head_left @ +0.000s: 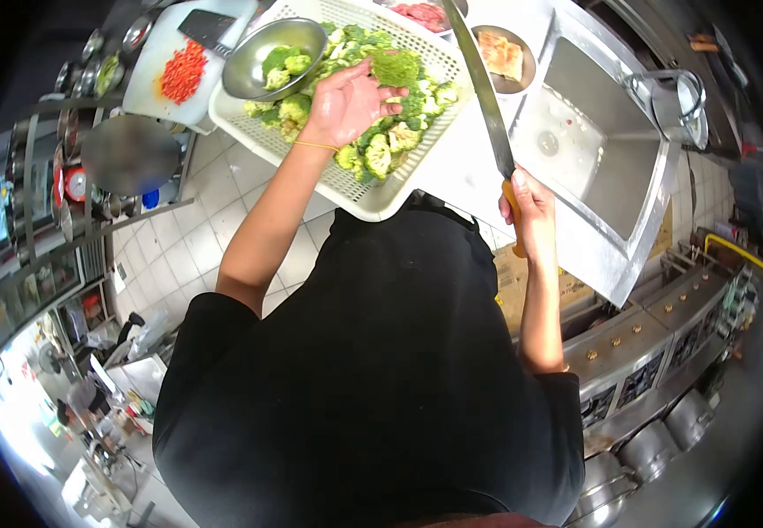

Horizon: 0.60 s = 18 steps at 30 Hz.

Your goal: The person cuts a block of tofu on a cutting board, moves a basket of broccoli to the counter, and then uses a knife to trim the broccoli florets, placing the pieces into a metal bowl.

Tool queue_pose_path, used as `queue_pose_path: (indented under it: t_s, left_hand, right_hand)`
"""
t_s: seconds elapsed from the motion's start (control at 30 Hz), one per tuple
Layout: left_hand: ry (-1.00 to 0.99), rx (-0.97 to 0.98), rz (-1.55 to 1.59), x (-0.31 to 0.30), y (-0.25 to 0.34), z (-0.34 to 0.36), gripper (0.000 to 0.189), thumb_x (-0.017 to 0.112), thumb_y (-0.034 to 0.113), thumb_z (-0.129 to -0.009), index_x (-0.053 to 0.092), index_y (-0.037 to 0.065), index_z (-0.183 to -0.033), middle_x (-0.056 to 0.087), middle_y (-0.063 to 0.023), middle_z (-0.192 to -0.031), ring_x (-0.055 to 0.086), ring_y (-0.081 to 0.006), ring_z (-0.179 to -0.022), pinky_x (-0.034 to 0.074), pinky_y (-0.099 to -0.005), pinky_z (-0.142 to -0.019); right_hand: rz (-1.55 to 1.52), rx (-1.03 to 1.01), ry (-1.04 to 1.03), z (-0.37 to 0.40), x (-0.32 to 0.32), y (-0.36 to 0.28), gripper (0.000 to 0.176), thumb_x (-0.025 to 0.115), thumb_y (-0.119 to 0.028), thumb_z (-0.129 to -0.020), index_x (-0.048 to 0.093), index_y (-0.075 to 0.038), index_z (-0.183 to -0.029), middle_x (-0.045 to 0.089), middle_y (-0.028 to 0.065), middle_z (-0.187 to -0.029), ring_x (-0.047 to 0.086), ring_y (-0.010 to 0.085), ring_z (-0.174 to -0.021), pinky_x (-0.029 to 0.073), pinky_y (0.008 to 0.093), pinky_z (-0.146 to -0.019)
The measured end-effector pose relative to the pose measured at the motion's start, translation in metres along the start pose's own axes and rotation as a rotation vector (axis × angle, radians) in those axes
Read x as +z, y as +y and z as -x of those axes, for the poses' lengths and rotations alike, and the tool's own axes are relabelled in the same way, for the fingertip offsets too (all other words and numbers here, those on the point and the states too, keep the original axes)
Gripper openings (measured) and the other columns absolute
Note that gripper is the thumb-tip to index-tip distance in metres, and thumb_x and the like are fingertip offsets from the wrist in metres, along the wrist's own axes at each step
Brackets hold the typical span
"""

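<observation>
My left hand [346, 107] is palm up over a pale plastic basket [380, 211], its fingers curled around a bright green broccoli head [396, 68]. Cut broccoli florets [378, 155] fill much of the basket beneath it. Beside that hand, a steel bowl [239, 72] with a few florets in it rests on the basket's left part. My right hand [531, 211] grips the orange handle of a long knife [485, 97]. The knife's blade points up and away, over the white surface between basket and sink.
A white cutting board [148, 75] at the upper left bears chopped red pieces [183, 72] and a cleaver [208, 31]. Right of the knife are a bowl of orange-yellow food [499, 55], a steel sink [615, 167] and a metal jug [679, 107]. Red meat [421, 15] sits behind the basket.
</observation>
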<state>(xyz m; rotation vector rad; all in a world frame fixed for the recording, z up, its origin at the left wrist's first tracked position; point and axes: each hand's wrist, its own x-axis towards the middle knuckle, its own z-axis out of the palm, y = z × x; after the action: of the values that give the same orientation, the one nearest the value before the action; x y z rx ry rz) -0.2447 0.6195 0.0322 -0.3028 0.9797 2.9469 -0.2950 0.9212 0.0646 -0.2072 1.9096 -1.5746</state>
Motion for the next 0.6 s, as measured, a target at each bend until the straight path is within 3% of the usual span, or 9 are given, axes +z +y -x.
queue_pose_path:
  t_s: [0.1, 0.17, 0.2, 0.27, 0.3, 0.37, 0.4, 0.5, 0.6]
  left_hand:
    - [0.026, 0.104, -0.024, -0.005, 0.003, 0.015, 0.040, 0.047, 0.016, -0.089, 0.044, 0.005, -0.127, 0.050, -0.0084, -0.116, 0.051, -0.0190, -0.097, 0.045, -0.0345, -0.079]
    - [0.083, 0.292, -0.341, -0.007, 0.005, 0.024, 0.042, 0.052, 0.010, -0.086, 0.044, 0.006, -0.127, 0.048, -0.0056, -0.117, 0.050, -0.0121, -0.094, 0.045, -0.0327, -0.079]
    - [0.091, 0.358, -0.308, -0.004, 0.006, 0.031, 0.046, 0.055, 0.003, -0.083, 0.043, 0.006, -0.127, 0.048, -0.0042, -0.117, 0.050, -0.0072, -0.094, 0.045, -0.0310, -0.080]
    - [0.091, 0.405, -0.296, -0.005, 0.007, 0.041, 0.046, 0.055, 0.006, -0.084, 0.042, 0.005, -0.128, 0.048, -0.0068, -0.121, 0.052, -0.0116, -0.096, 0.045, -0.0317, -0.083]
    - [0.077, 0.434, -0.285, -0.005, 0.007, 0.045, 0.047, 0.055, 0.009, -0.085, 0.041, 0.004, -0.130, 0.049, -0.0095, -0.124, 0.054, -0.0159, -0.098, 0.044, -0.0325, -0.086]
    - [0.105, 0.424, -0.239, -0.003, 0.002, 0.051, 0.049, 0.054, 0.007, -0.083, 0.041, 0.003, -0.130, 0.050, -0.0100, -0.125, 0.053, -0.0176, -0.104, 0.041, -0.0362, -0.092]
    - [0.051, 0.401, -0.082, -0.003, -0.002, 0.053, 0.049, 0.053, 0.007, -0.082, 0.042, 0.003, -0.130, 0.052, -0.0098, -0.124, 0.052, -0.0184, -0.107, 0.040, -0.0376, -0.093]
    - [0.020, 0.420, 0.060, -0.003, -0.014, 0.057, 0.050, 0.052, 0.008, -0.082, 0.041, 0.002, -0.131, 0.057, -0.0100, -0.115, 0.053, -0.0210, -0.106, 0.038, -0.0396, -0.095]
    - [0.235, 0.554, 0.041, 0.002, -0.023, 0.059, 0.037, 0.057, -0.002, -0.080, 0.052, 0.002, -0.116, 0.059, -0.0043, -0.104, 0.054, -0.0141, -0.096, 0.043, -0.0298, -0.086]
  right_hand:
    - [0.154, -0.133, -0.058, -0.011, 0.016, -0.009, 0.041, 0.052, -0.033, -0.093, 0.056, -0.008, -0.125, 0.043, -0.0017, -0.055, 0.038, 0.0061, -0.053, 0.034, 0.0210, -0.051]
    - [0.209, -0.127, -0.105, -0.015, 0.028, -0.020, 0.038, 0.054, -0.029, -0.092, 0.057, -0.010, -0.125, 0.052, 0.0002, -0.059, 0.040, 0.0066, -0.054, 0.038, 0.0213, -0.055]
    - [0.269, -0.175, -0.095, -0.017, 0.036, -0.025, 0.038, 0.055, -0.029, -0.091, 0.057, -0.011, -0.124, 0.057, 0.0025, -0.064, 0.041, 0.0073, -0.056, 0.040, 0.0224, -0.058]
    - [0.423, -0.235, -0.072, -0.023, 0.047, -0.028, 0.037, 0.059, -0.030, -0.089, 0.059, -0.013, -0.121, 0.068, 0.0096, -0.082, 0.053, 0.0128, -0.060, 0.046, 0.0275, -0.065]
    - [0.428, -0.240, -0.089, -0.026, 0.052, -0.027, 0.037, 0.059, -0.030, -0.089, 0.059, -0.013, -0.121, 0.068, 0.0096, -0.082, 0.053, 0.0128, -0.060, 0.046, 0.0275, -0.065]
    - [0.549, -0.571, -0.035, -0.030, 0.063, -0.024, 0.037, 0.062, -0.031, -0.086, 0.061, -0.014, -0.119, 0.067, 0.0122, -0.082, 0.061, 0.0219, -0.063, 0.047, 0.0319, -0.064]
    - [0.606, -0.580, -0.036, -0.029, 0.069, -0.027, 0.038, 0.063, -0.032, -0.084, 0.061, -0.016, -0.118, 0.065, 0.0111, -0.077, 0.061, 0.0285, -0.065, 0.047, 0.0351, -0.062]
    - [0.726, -0.669, -0.006, -0.027, 0.080, -0.028, 0.039, 0.065, -0.033, -0.083, 0.061, -0.019, -0.119, 0.061, 0.0103, -0.069, 0.059, 0.0277, -0.060, 0.046, 0.0362, -0.058]
    - [0.804, -0.651, -0.016, -0.025, 0.081, -0.029, 0.040, 0.065, -0.033, -0.081, 0.061, -0.020, -0.119, 0.058, 0.0094, -0.065, 0.057, 0.0271, -0.056, 0.045, 0.0370, -0.055]
